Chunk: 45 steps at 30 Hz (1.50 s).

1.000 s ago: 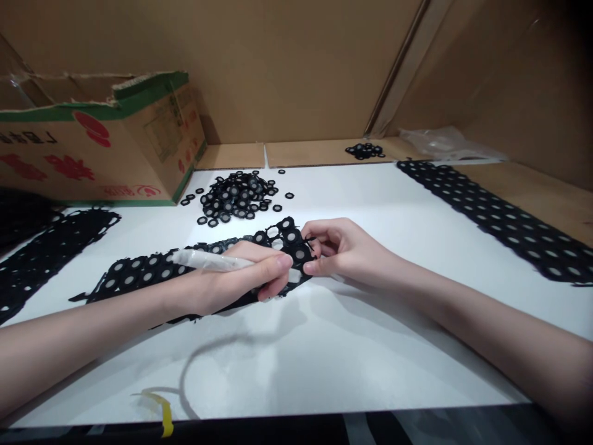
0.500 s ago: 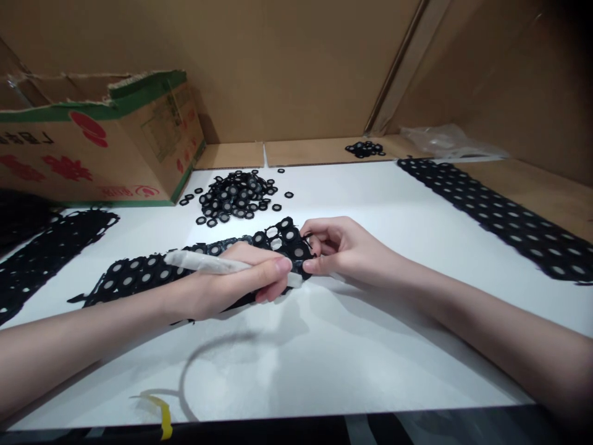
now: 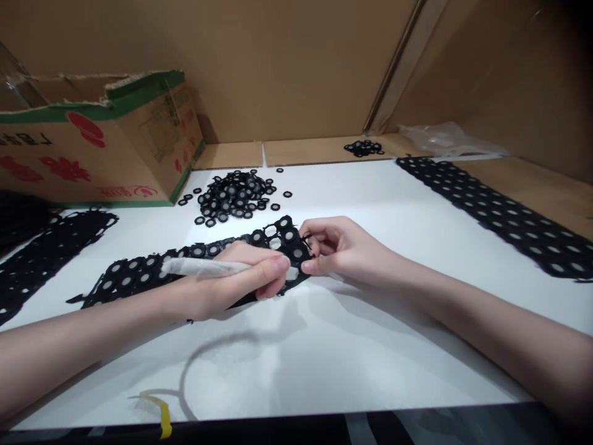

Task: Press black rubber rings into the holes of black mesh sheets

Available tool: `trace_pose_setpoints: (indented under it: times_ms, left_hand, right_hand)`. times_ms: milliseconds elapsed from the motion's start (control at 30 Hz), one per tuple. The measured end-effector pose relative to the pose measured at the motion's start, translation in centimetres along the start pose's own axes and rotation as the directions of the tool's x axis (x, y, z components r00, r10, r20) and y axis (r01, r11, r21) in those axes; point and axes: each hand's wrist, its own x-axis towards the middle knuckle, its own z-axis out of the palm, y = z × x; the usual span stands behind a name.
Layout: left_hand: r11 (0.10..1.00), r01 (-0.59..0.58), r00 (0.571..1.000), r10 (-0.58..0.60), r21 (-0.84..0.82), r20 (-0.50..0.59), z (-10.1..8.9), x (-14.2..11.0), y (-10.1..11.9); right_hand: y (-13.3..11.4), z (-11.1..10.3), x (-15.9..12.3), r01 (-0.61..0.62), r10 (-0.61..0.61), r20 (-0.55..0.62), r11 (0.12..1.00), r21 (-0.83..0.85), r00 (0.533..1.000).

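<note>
My left hand [image 3: 231, 284] is closed round a white, pen-like stick [image 3: 199, 267] that looks wrapped in film or tape. Its back end points left; its front end is hidden by my fingers. Under that hand lies a black strip of joined rings [image 3: 127, 279], many with pale grey round centres. My right hand [image 3: 340, 247] pinches the strip's right end between thumb and fingers. Near my left fingertips, a white gap [image 3: 291, 272] shows in the strip, and more white gaps [image 3: 275, 243] show further up.
Behind the strip is a pile of loose black rings [image 3: 231, 196] with grey centres. A smaller pile [image 3: 364, 148] lies at the back. Similar strips lie right [image 3: 500, 216] and left [image 3: 55, 247]. A cardboard box [image 3: 152, 148] stands back left; a yellow strip [image 3: 162, 414] is in front.
My left hand has drawn back slightly to the left with the stick. The pale tip seen past my fingers no longer shows, and a white gap is visible there. My right hand stays put.
</note>
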Motion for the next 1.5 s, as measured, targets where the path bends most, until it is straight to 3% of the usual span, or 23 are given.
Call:
trace_pose_setpoints:
  times_ms: [400, 600, 733, 1100, 1500]
  left_hand:
    - [1.000, -0.009, 0.993, 0.009, -0.002, 0.120, 0.08, -0.09, 0.12]
    - [0.995, -0.006, 0.999, 0.002, -0.095, -0.035, -0.06, -0.18, -0.20]
    - [0.997, 0.008, 0.998, -0.013, -0.083, -0.068, 0.03, -0.20, -0.28]
    - [0.998, -0.015, 0.999, 0.012, 0.066, 0.049, 0.21, 0.02, -0.22]
    - [0.995, -0.061, 0.992, 0.052, 0.082, 0.111, 0.16, 0.02, -0.20]
  right_hand:
    - [0.00, 0.20, 0.16, 0.007, -0.006, -0.026, 0.999, 0.034, 1.000]
    - [0.02, 0.00, 0.00, -0.006, 0.006, -0.008, 0.999, 0.034, 1.000]
    - [-0.06, 0.04, -0.01, -0.004, 0.004, -0.004, 1.000, 0.026, 1.000]
    - [-0.12, 0.18, 0.08, -0.003, 0.004, -0.026, 1.000, 0.031, 1.000]
    - [0.17, 0.22, 0.34, -0.001, 0.002, -0.034, 0.999, 0.034, 0.999]
